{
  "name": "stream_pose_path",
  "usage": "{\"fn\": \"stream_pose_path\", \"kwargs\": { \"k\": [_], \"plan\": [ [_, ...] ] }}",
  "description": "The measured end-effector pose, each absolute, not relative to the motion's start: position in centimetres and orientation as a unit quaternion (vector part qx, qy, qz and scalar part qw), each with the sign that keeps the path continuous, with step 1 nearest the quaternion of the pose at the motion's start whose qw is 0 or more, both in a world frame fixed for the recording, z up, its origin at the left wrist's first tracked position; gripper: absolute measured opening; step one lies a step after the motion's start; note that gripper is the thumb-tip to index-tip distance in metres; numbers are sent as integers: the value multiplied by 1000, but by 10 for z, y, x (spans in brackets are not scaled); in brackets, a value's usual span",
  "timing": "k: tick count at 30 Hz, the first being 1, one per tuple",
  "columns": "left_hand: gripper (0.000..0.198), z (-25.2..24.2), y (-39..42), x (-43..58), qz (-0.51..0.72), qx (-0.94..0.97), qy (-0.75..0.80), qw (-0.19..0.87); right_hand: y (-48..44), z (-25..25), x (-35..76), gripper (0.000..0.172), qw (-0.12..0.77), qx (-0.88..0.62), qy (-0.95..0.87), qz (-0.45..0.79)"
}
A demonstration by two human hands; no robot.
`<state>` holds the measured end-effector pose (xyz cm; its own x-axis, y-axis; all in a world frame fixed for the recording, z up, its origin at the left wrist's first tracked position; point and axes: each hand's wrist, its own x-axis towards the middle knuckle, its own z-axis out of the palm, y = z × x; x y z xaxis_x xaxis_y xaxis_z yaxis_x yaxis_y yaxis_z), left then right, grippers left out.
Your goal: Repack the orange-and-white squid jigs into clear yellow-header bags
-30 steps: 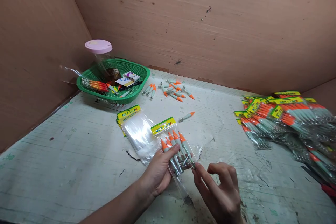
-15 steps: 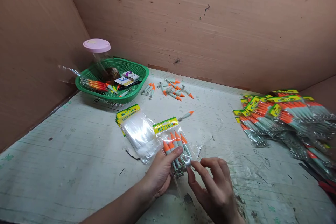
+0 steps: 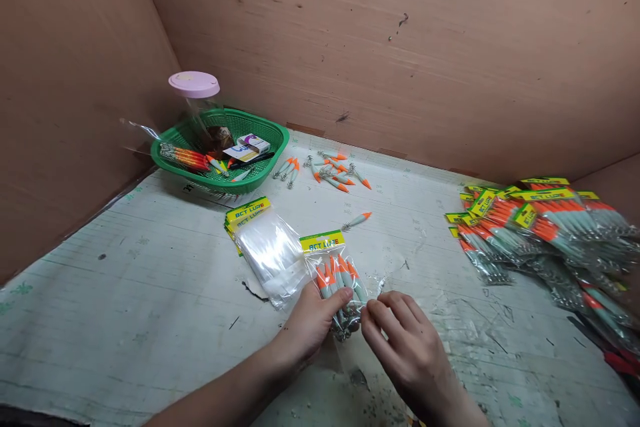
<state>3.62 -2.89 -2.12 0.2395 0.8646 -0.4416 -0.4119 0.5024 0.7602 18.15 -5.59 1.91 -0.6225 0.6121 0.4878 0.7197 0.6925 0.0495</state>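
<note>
Clear plastic, topped by a yellow and green BCT LURE header (image 3: 323, 241), forms the bag (image 3: 334, 275) held above the near middle of the counter (image 3: 150, 307), with several orange-tipped, pale grey-green squid lures (image 3: 346, 272) inside, their tips toward the header and their wire hooks bunched at the lower end. The left hand (image 3: 309, 325) is clamped on this bag from its left side, the thumb lying across the front over the lures. The right hand (image 3: 404, 340) has its fingertips gathered together at the lower right edge of the bag; whether they pinch the film, I cannot tell. Just to the left, a stack of flat clear bags (image 3: 270, 250) with the same headers lies slanted on the counter, its near end beside the left hand. Beyond the held bag lies a single lure (image 3: 358, 221), and farther back a loose heap of lures (image 3: 336, 172) spreads next to a smaller cluster (image 3: 288, 172). Left of that cluster stands a green plastic basket (image 3: 286, 139) holding a clear container with a pink lid (image 3: 194, 84), a packet of red-orange lures (image 3: 186, 157) and a small white and purple box (image 3: 254, 143). Well apart on the right, filled BCT LURE packets (image 3: 543, 227) are piled, overlapping. A brown wooden panel (image 3: 350, 53) rises behind the counter.
</note>
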Motion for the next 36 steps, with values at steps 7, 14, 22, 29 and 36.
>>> {"fn": "stream_pose_path", "kwargs": {
  "k": [7, 14, 22, 29, 36],
  "plan": [
    [27, -22, -30, 38, 393, 263, 464, 749, -50, 15, 188, 29, 200, -436, -876, -55],
    [8, -13, -21, 34, 378, 332, 522, 689, -51, 15, 181, 30, 168, -373, -899, -158],
    [33, -20, -25, 34, 421, 225, 452, 753, -48, 11, 195, 14, 269, -443, -855, 24],
    [27, -25, -26, 36, 437, 260, 482, 714, -48, 7, 191, 22, 216, -425, -878, -38],
    [21, -15, -22, 32, 374, 339, 527, 683, -46, 20, 189, 29, 144, -348, -921, -96]
  ]
}}
